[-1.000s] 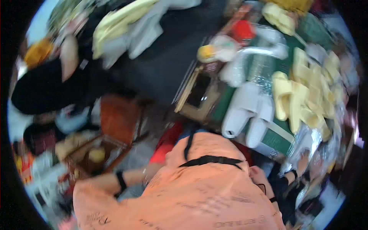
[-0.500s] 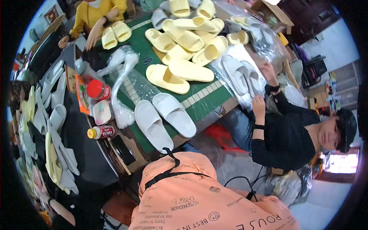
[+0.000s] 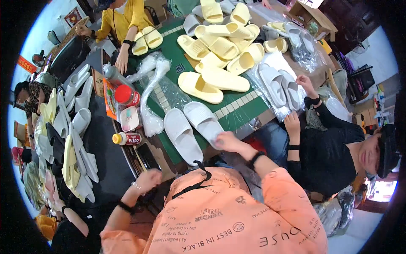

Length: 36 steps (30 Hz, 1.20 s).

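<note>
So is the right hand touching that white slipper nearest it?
Touching. The head view shows the right hand with its fingers resting on the heel end of the white slipper, with no gap visible between them.

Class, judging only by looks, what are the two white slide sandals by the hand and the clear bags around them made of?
The white slide sandals look like moulded foam or rubber: matte, thick, seamless. The clear bags look like thin plastic film: glossy, crinkled, see-through. The right hand touches one sandal.

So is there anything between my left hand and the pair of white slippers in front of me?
Nothing visible. The left hand is at the table's near edge, apart from the white slippers, with only bare table between. The right hand already touches one.
</note>
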Motion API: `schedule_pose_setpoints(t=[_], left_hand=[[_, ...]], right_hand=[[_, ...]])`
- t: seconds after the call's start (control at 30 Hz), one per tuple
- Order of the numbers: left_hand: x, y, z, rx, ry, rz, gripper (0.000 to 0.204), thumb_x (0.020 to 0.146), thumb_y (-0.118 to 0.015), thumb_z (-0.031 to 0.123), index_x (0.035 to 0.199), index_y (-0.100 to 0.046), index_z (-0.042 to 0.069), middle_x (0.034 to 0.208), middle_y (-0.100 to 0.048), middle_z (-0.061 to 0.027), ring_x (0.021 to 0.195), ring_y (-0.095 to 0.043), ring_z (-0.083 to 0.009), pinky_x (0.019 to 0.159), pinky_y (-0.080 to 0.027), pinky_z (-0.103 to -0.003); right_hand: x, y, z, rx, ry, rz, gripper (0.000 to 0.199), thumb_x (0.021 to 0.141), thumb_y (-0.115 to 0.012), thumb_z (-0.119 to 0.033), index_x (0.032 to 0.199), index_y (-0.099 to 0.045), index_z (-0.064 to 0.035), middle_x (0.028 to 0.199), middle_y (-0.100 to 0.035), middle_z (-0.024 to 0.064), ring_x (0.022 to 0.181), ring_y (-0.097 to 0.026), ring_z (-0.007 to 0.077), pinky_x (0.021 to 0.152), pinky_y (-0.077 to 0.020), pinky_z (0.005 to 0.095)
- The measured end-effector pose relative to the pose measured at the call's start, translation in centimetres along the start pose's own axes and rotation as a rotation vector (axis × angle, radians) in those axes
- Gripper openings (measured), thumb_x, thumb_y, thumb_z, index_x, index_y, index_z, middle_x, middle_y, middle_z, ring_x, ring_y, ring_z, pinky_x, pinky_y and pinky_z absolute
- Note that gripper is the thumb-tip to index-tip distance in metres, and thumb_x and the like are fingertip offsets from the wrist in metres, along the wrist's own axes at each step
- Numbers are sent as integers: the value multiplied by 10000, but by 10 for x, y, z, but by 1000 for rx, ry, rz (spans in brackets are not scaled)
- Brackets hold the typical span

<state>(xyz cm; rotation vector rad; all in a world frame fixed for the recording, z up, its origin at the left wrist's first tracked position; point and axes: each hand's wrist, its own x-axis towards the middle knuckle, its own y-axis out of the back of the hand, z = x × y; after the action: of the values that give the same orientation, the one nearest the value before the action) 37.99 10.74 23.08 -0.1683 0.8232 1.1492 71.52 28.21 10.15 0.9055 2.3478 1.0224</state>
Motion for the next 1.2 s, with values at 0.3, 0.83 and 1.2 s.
schedule_pose_setpoints(t=[0.3, 0.83, 1.2], left_hand=[[118, -77, 37, -743, -61, 332, 179, 823, -422, 112, 935, -534, 29, 661, -524, -14, 543, -501, -93, 496, -420, -204], [36, -17, 32, -1055, -248, 878, 166, 823, -467, 183, 907, -521, 51, 604, -487, 9, 513, -459, -80, 472, -386, -209], [-53, 15, -10, -1200, -154, 1275, 148, 780, -526, 143, 871, -567, 34, 627, -475, 26, 564, -452, -62, 526, -388, -196]], right_hand=[[87, -63, -82, -107, -202, -80, 454, 679, -537, -365, 1012, -496, -59, 1082, -391, 194, 1051, -337, 342, 793, -304, 523], [149, 182, -6, -24, 13, 605, 228, 636, -479, -118, 833, -522, -11, 901, -455, 181, 869, -435, 353, 711, -388, 433], [205, 177, 161, -4, -152, 390, 499, 599, -558, -43, 1073, -406, 5, 874, -504, 175, 755, -527, 271, 614, -448, 348]])
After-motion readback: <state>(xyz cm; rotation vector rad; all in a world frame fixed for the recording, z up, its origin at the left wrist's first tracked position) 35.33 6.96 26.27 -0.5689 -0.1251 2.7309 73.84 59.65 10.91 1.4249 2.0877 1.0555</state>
